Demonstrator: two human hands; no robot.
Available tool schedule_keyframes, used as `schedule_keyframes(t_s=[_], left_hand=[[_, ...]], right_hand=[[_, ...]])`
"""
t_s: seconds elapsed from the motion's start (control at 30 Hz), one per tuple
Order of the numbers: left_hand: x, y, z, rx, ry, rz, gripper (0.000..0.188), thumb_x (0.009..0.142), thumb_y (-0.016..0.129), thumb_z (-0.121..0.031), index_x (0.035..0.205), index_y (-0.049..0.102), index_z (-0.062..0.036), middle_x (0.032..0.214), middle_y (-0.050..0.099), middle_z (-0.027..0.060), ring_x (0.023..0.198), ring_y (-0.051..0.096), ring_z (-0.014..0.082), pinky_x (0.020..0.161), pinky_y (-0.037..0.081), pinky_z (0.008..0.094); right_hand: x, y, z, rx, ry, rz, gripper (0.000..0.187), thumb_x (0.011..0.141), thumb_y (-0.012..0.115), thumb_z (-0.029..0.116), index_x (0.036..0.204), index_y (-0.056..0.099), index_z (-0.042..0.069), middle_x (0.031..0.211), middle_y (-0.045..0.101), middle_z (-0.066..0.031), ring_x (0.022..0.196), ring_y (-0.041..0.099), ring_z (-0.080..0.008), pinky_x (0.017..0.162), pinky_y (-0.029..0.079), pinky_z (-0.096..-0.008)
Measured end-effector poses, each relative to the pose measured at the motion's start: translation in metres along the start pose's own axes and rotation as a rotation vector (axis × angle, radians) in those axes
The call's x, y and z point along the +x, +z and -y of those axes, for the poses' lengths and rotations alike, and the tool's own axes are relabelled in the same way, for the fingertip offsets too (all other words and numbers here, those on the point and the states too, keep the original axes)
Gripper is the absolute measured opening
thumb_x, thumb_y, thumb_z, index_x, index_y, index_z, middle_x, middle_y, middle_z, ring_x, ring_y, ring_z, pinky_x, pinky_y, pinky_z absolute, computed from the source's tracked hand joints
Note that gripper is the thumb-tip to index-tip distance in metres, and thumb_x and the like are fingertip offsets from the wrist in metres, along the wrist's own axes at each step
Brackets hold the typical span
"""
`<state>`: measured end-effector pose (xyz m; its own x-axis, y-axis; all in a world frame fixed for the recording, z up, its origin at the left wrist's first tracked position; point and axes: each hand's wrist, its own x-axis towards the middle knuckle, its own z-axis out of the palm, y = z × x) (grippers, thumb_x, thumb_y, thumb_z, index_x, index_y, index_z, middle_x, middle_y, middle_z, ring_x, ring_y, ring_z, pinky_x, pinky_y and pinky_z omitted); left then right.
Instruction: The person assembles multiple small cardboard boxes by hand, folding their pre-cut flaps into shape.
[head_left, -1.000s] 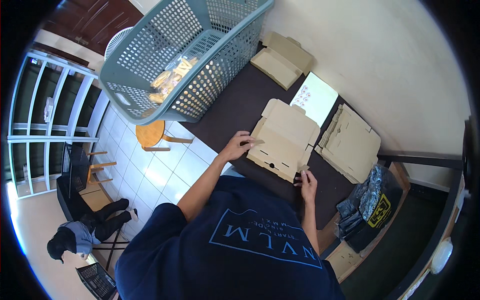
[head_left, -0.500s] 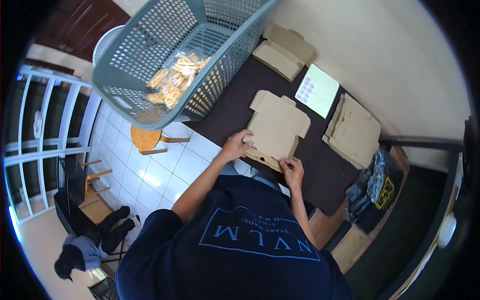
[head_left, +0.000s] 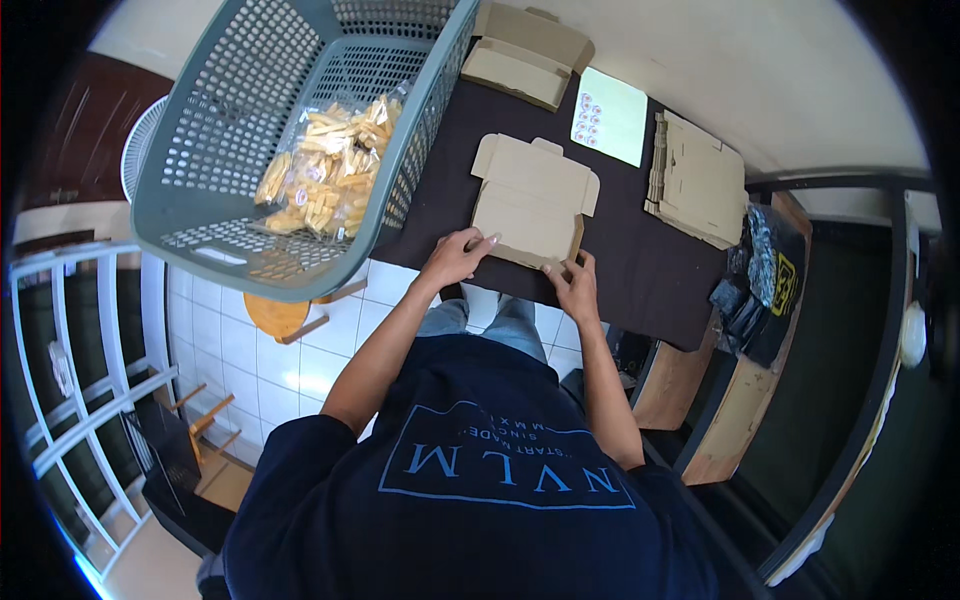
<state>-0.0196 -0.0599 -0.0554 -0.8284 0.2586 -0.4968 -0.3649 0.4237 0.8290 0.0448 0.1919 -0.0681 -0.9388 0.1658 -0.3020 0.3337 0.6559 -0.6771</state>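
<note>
A brown cardboard box (head_left: 530,205) lies partly folded at the near edge of the dark table, its lid panel opened out toward the far side with flaps sticking out. My left hand (head_left: 460,256) closes on its near left corner, the thumb over the edge. At the near right corner, my right hand (head_left: 574,286) grips the wall between thumb and fingers. Beyond it, to the left, stands another cardboard box (head_left: 522,65) with its lid up. A pale sheet with rows of round stickers (head_left: 609,115) is to the right of that second box.
A large grey-green plastic basket (head_left: 395,150) holding clear bags of yellow stick-shaped snacks (head_left: 335,165) is at the left. Flattened cardboard boxes (head_left: 700,180) are stacked at the right, next to dark plastic packaging (head_left: 760,280). A wooden stool (head_left: 275,316) stands below the basket.
My view has turned, so the table and basket appear shifted. The box's near wall, with its hole, faced me before and now hardly shows. Both hands remain at its near corners.
</note>
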Motion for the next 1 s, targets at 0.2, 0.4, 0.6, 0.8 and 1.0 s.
schedule_keyframes(t_s=[0.2,0.4,0.6,0.8,1.0], left_hand=[[0.020,0.008,0.035,0.254,0.314,-0.174,0.023,0.094,0.051,-0.019,0.114,0.050,-0.0075,0.095,0.060,0.0283,0.095,0.059,0.0463,0.082,0.047,0.0494],[0.024,-0.001,0.032,0.295,0.333,-0.083,0.022,0.094,0.053,-0.018,0.114,0.052,-0.0103,0.093,0.059,0.0284,0.095,0.057,0.0466,0.084,0.046,0.0484],[0.017,-0.012,0.035,0.300,0.407,0.075,0.026,0.091,0.063,-0.031,0.095,0.067,-0.0063,0.088,0.060,0.0195,0.092,0.059,0.0333,0.082,0.046,0.0406],[0.033,-0.018,0.031,0.338,0.345,0.113,0.027,0.089,0.064,-0.033,0.095,0.069,-0.0069,0.092,0.063,0.0203,0.097,0.057,0.0346,0.089,0.045,0.0418],[0.035,-0.025,0.034,0.309,0.371,0.165,0.026,0.088,0.065,-0.032,0.096,0.070,-0.0084,0.091,0.060,0.0185,0.096,0.057,0.0324,0.087,0.045,0.0397]], right_hand=[[0.002,0.008,0.030,-0.059,0.033,-0.142,0.041,0.080,0.075,0.030,0.109,0.061,0.005,0.125,0.046,-0.0211,0.104,0.058,-0.0419,0.087,0.049,-0.0476],[-0.022,0.026,0.020,-0.135,-0.199,-0.292,0.028,0.078,0.076,0.024,0.097,0.069,0.004,0.132,0.043,-0.0243,0.102,0.060,-0.0425,0.087,0.051,-0.0462],[-0.011,0.019,0.020,-0.034,-0.033,-0.191,0.027,0.077,0.077,0.025,0.090,0.071,0.003,0.123,0.048,-0.0227,0.100,0.061,-0.0397,0.087,0.050,-0.0449],[0.007,0.004,0.017,-0.014,0.048,-0.038,0.044,0.077,0.078,0.026,0.109,0.058,0.002,0.111,0.053,-0.0195,0.073,0.065,-0.0293,0.062,0.055,-0.0391],[0.043,-0.018,0.015,0.543,0.463,-0.211,0.069,0.080,0.077,0.028,0.127,0.036,-0.001,0.090,0.061,-0.0154,0.045,0.058,-0.0158,0.038,0.047,-0.0277]])
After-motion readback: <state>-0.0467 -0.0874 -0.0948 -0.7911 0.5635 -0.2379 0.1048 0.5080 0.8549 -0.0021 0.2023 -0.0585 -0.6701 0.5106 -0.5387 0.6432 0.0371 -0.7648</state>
